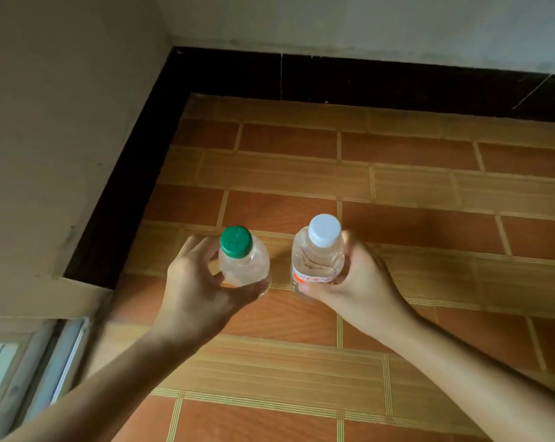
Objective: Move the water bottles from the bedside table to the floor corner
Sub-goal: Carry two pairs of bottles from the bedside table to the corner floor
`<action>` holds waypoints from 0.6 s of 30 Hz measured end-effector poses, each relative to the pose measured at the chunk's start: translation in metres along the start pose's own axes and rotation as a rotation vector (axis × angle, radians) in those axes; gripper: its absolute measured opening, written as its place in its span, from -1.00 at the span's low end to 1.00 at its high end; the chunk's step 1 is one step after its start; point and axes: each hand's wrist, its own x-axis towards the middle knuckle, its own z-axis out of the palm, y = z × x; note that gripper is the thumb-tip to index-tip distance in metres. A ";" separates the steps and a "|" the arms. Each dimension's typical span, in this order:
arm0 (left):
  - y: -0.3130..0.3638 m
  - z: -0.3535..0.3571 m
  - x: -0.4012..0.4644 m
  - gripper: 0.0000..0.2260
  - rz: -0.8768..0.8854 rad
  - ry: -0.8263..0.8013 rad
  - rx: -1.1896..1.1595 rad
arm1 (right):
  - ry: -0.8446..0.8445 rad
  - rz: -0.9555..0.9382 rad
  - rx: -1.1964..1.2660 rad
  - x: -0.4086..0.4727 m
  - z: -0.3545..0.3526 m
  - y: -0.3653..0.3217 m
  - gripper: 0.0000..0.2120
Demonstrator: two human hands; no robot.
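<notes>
My left hand grips a clear water bottle with a green cap, holding it upright above the tiled floor. My right hand is wrapped around a second clear bottle with a white cap and a red-and-white label, also upright. The two bottles are side by side, a small gap between them. Whether their bases touch the floor I cannot tell. The floor corner lies ahead and to the left of both bottles.
Orange and tan floor tiles stretch ahead. A black skirting band runs along the far wall and the left wall. A window frame sits at the lower left.
</notes>
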 end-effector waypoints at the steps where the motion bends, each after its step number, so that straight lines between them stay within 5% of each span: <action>1: -0.004 0.002 0.000 -0.49 -0.003 -0.005 -0.013 | 0.000 0.007 0.001 0.002 0.005 0.003 -0.51; 18: -0.026 0.018 0.002 -0.47 0.026 -0.045 -0.021 | -0.059 -0.031 -0.080 0.003 0.030 0.016 -0.43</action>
